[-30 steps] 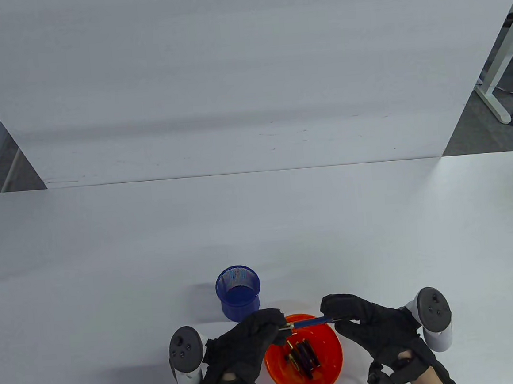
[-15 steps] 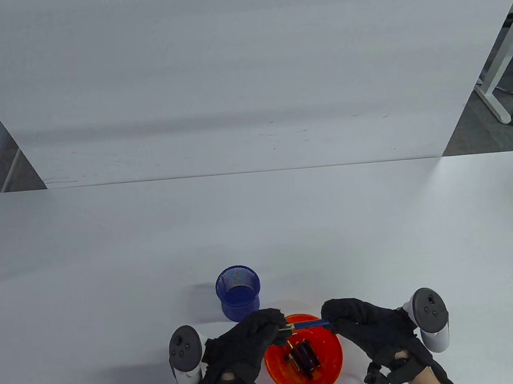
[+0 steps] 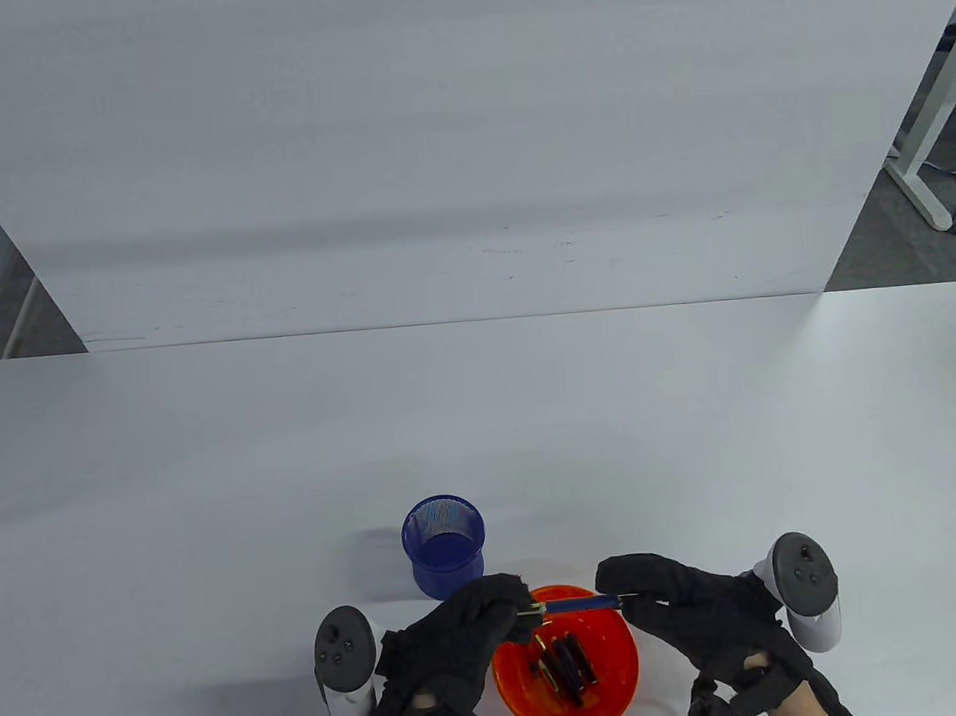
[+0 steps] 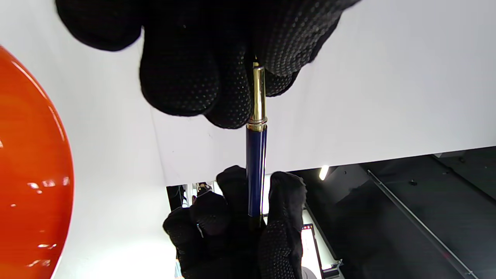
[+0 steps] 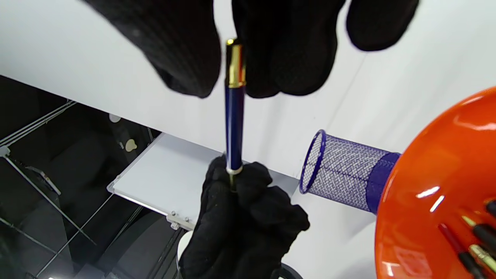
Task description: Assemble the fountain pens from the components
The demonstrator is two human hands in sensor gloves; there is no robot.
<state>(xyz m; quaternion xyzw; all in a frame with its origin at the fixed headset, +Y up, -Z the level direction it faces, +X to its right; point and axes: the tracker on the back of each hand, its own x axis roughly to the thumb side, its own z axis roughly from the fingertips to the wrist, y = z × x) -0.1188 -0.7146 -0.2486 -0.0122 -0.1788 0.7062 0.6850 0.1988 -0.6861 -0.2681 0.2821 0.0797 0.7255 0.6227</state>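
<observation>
Both gloved hands share one blue fountain pen (image 3: 580, 604), held level just above the far rim of the orange bowl (image 3: 612, 699). The left hand (image 3: 459, 640) pinches its gold end at nine o'clock — the right hand (image 3: 688, 606) grips the other gold-tipped end at three o'clock. More pen parts (image 3: 562, 664) lie in the bowl. A blue mesh pen cup (image 3: 445, 545) stands at about eleven o'clock from the bowl — close by on the white table (image 3: 206, 478).

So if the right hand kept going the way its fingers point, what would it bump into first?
Probably the left hand: the right hand points leftward along the blue pen they both hold above the orange bowl. Depth is unclear.
</observation>
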